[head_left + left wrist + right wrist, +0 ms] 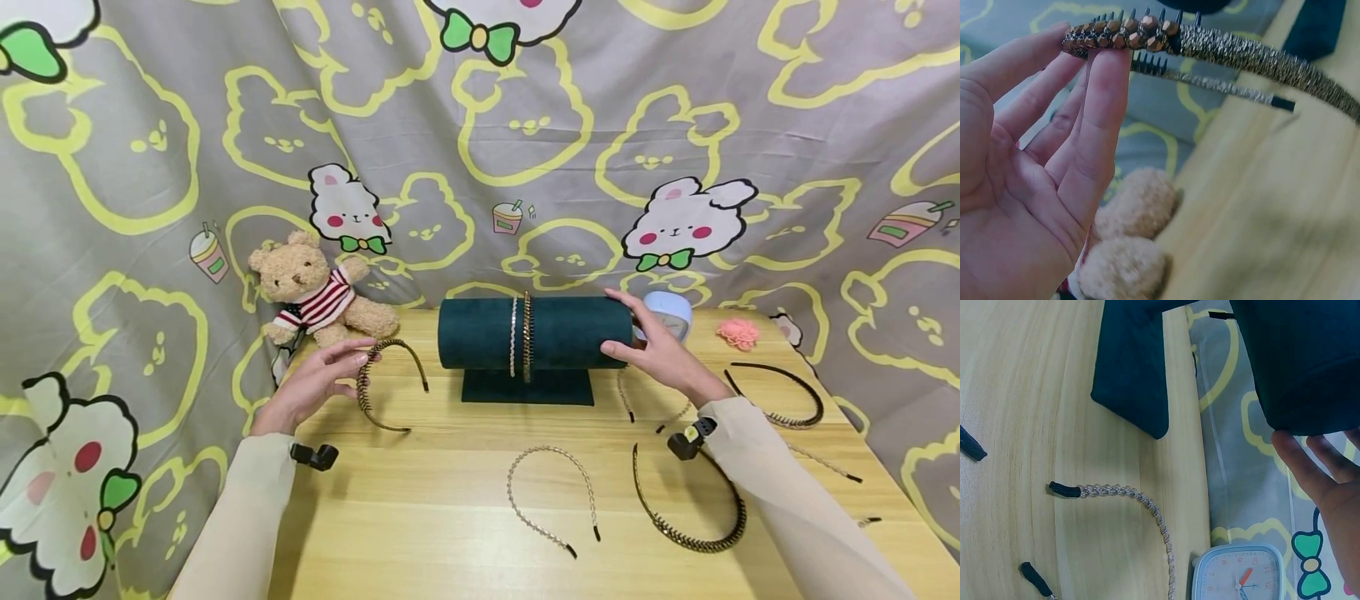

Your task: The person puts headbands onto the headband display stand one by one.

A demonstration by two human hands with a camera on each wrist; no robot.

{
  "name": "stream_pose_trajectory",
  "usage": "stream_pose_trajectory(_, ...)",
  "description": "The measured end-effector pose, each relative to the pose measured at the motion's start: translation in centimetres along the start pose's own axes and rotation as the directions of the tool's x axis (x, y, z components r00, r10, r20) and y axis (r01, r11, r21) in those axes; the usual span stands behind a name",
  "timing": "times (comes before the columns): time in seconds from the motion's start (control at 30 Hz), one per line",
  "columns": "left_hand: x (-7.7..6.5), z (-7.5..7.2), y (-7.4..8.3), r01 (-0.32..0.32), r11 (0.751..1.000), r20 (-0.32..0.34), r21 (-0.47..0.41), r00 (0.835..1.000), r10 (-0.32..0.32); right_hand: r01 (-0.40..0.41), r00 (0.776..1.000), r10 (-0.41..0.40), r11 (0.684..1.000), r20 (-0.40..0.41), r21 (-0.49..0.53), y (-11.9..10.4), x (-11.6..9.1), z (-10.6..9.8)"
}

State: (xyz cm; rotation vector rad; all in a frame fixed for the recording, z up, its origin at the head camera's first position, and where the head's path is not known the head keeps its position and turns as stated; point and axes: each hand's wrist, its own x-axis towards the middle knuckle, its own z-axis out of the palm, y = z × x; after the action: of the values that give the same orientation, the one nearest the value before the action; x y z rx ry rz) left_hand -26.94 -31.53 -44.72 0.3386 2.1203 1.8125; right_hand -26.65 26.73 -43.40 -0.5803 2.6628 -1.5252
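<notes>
My left hand (318,387) pinches a headband (365,392) with bronze faceted beads and small teeth between fingers and thumb; its wrapped band runs right in the left wrist view. The headband's two ends point right, apart from the display stand. My right hand (660,346) rests its fingertips on the right end of a dark green cylindrical headband stand (577,333), its fingers fairly straight in the right wrist view. A pale beaded headband (513,337) and a bronze beaded one (527,337) sit side by side around the cylinder.
On the table lie a clear-beaded headband (512,500), a dark bronze one (697,546) and others at the right, such as a black-ended one (813,400). A teddy bear (322,292), a blue clock (667,312) and a pink flower-like piece (738,333) stand near the curtain (427,125).
</notes>
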Motion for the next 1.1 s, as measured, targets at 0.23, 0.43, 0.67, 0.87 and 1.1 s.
stream_pose_trajectory(0.23, 0.8, 1.0, 3.1, -0.002, 1.000, -0.042, 0.011, 0.999, 0.002, -0.004, 1.000, 0.004, 1.000, 0.007, -0.011, 0.1, -0.1, -0.1)
stream_pose_trajectory(0.43, 1.7, 2.2, 5.4, 0.014, 0.999, -0.039, 0.035, 0.999, -0.013, -0.002, 1.000, 0.002, 1.000, 0.005, -0.005, 0.1, 0.0, -0.1)
stream_pose_trajectory(0.67, 2.9, 3.6, 7.2, -0.002, 0.998, 0.001, 0.068, 1.000, 0.002, 0.004, 1.000, -0.004, 1.000, 0.006, -0.001, 0.1, 0.1, 0.0)
stream_pose_trajectory(0.87, 3.6, 4.8, 8.7, -0.030, 0.996, 0.035, 0.081, 0.999, 0.027, 0.001, 1.000, -0.001, 1.000, 0.000, 0.011, 0.1, 0.0, 0.0)
stream_pose_trajectory(1.1, 4.4, 6.3, 9.8, -0.028, 0.998, 0.001, 0.052, 1.000, 0.028, 0.003, 1.000, -0.003, 1.000, -0.003, 0.006, 0.1, 0.0, -0.1)
